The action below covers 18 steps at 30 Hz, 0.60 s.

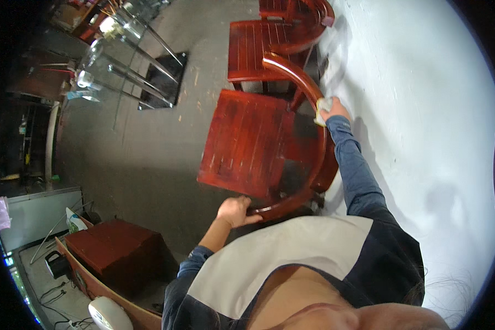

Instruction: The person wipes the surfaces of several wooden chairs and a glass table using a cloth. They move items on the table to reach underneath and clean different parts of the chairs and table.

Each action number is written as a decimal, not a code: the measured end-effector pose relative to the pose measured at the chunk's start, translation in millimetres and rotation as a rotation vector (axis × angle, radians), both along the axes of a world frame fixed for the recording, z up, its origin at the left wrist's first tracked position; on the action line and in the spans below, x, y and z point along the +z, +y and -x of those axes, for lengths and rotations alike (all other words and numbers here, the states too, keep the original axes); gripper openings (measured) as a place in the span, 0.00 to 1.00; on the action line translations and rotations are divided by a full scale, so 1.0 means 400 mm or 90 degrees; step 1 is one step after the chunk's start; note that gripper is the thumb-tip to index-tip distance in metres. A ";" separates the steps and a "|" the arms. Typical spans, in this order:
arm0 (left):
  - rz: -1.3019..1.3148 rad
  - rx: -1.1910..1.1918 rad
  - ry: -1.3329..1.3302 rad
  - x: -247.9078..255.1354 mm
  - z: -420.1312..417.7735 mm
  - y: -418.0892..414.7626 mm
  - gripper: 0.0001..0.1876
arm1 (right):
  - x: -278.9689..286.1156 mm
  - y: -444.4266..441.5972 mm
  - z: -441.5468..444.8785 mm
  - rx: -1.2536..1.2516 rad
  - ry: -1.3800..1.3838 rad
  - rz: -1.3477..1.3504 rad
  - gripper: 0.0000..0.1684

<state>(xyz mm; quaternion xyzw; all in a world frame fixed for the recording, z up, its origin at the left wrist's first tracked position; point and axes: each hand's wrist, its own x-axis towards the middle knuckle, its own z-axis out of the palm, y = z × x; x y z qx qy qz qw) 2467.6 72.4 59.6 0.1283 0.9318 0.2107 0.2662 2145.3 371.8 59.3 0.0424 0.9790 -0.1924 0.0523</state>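
Observation:
A reddish-brown wooden chair [247, 140] with a slatted seat and a curved back-and-arm rail stands before me. At the near end of its rail [280, 208], my left hand [234, 212] grips the armrest, thumb on one side and fingers on the other. Farther along the same rail, close to the white wall, my right hand [337, 109] presses a pale cloth [322, 110] with yellowish edges onto the wood. The cloth is bunched and partly hidden under the fingers.
Two similar wooden chairs [251, 49] line the wall [416, 123] beyond. A metal-legged stand [148, 88] on a black base occupies the far left floor. Near left are a brown box-like piece [115, 243], a white rounded object [109, 313] and loose cables [57, 295].

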 end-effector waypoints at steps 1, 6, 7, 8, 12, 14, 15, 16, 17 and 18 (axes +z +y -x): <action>0.021 0.004 -0.016 -0.003 0.005 0.000 0.34 | 0.005 0.001 -0.010 -0.009 0.042 0.021 0.38; -0.002 0.017 0.067 -0.028 -0.023 -0.017 0.34 | -0.023 0.014 -0.120 -0.031 0.167 0.064 0.39; 0.005 0.013 0.058 -0.017 -0.025 -0.024 0.34 | -0.021 0.010 -0.141 -0.033 0.186 0.090 0.39; 0.023 0.010 0.046 -0.005 -0.021 -0.029 0.35 | -0.019 0.006 -0.160 -0.035 0.204 0.115 0.40; 0.005 0.007 0.061 -0.013 -0.015 -0.028 0.34 | -0.041 0.029 -0.283 -0.015 0.280 0.158 0.43; -0.001 0.017 0.072 -0.021 -0.024 -0.034 0.34 | -0.061 0.033 -0.369 -0.023 0.282 0.135 0.44; -0.013 0.025 0.076 -0.026 -0.028 -0.037 0.34 | -0.061 0.028 -0.417 -0.026 0.275 0.150 0.44; -0.025 0.030 0.081 -0.031 -0.026 -0.038 0.33 | -0.058 0.022 -0.461 -0.030 0.270 0.165 0.44; -0.038 0.036 0.087 -0.034 -0.027 -0.038 0.32 | -0.058 0.021 -0.491 -0.033 0.261 0.176 0.45; -0.028 0.036 0.084 -0.030 -0.027 -0.043 0.32 | -0.059 0.017 -0.521 -0.037 0.252 0.190 0.45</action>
